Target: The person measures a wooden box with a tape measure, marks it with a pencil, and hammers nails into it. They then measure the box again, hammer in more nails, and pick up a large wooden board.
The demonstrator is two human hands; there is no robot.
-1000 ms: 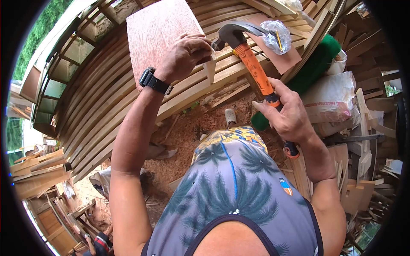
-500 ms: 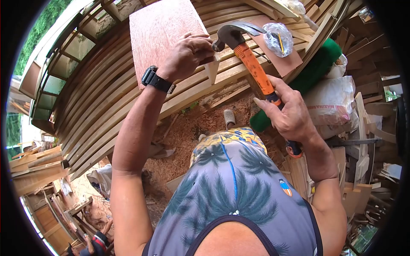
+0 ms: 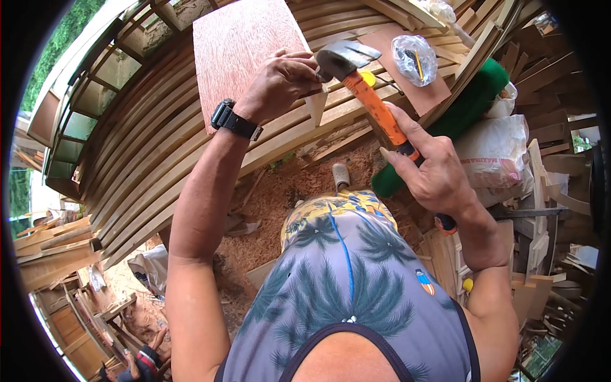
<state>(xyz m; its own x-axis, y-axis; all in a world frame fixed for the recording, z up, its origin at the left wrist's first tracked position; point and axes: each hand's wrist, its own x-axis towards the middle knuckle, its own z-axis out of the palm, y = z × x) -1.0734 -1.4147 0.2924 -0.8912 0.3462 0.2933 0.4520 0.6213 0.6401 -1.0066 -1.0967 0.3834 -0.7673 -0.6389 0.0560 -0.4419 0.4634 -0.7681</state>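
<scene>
A: What do the hands hold?

B: Right hand (image 3: pixel 436 169): fingers curled round the handle of a hammer (image 3: pixel 377 109), thumb and forefinger lying along it. Left hand (image 3: pixel 280 84): fingers bent and drawn close together at the right edge of a board (image 3: pixel 245 51); whether anything is pinched between them cannot be told.

A: How is the hammer placed?

B: The orange-and-black handle slants down to the right. The head is at the left fingertips, its claw pointing right; whether it touches them cannot be told.

A: And the board?

B: Upper centre, pale reddish, over long wooden slats (image 3: pixel 159 140). A narrow strip (image 3: pixel 315 108) shows below its right edge.

A: Is any writing legible?

B: Yes. On the white sack (image 3: pixel 487 143), at right, red capitals read "MAXIMA"; the letters after these are too small to make out. The marks on the dark watch (image 3: pixel 223 114), worn on the left wrist, cannot be read. The shirt (image 3: pixel 312 280) bears palms and a small surfboard-shaped motif.

A: What lies nearby?

B: A clear bag (image 3: pixel 404 54) with a pencil (image 3: pixel 417 62), on a brown sheet (image 3: pixel 429 95); a yellow disc (image 3: pixel 368 78) just beside the hammer; and a green roll (image 3: pixel 468 102) near the sack.
</scene>
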